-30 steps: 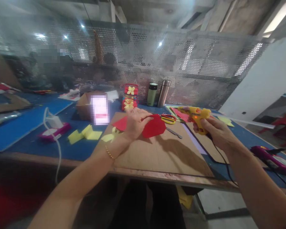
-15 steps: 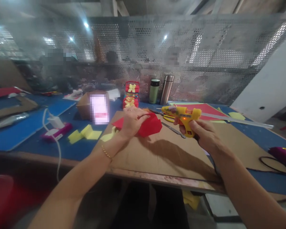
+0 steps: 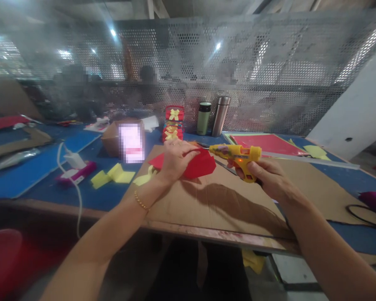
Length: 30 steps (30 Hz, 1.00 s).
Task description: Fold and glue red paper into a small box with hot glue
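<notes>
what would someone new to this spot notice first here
Probably the bright yellow glue gun in the right hand, its nozzle close to the red piece that the left hand holds above the cardboard. Next, perhaps, the glowing, pixelated screen in front of the brown box, left of the hands.

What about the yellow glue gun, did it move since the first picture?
Yes, left. The yellow glue gun had its tip right of the silver bottle; now the tip is left of that bottle's base, by the red paper.
</notes>
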### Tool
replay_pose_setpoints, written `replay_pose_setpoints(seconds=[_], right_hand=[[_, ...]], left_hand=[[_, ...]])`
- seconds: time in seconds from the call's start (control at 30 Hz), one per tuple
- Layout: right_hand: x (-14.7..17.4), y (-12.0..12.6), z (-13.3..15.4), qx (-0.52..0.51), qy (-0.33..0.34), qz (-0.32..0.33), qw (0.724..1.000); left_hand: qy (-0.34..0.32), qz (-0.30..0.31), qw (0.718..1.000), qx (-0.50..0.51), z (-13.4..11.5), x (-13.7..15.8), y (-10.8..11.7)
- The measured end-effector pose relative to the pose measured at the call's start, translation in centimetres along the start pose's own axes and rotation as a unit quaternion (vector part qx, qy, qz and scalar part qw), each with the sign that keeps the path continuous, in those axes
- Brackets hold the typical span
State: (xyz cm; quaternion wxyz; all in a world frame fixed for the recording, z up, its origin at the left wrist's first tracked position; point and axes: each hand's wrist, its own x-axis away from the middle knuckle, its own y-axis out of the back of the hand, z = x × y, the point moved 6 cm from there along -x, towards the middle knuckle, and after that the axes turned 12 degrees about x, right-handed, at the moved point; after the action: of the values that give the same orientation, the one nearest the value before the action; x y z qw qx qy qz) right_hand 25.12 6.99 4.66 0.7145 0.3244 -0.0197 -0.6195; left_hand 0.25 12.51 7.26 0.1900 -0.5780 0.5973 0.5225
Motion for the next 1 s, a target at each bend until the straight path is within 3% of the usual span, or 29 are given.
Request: replay_pose_setpoints(seconds=[1.0], right_hand=[[-0.07,0.24,0.55,0.041,0.019,-0.024,0.999]], left_hand=[[0.012,0.002,1.0,0.005,-0.81,0.06,0.37]])
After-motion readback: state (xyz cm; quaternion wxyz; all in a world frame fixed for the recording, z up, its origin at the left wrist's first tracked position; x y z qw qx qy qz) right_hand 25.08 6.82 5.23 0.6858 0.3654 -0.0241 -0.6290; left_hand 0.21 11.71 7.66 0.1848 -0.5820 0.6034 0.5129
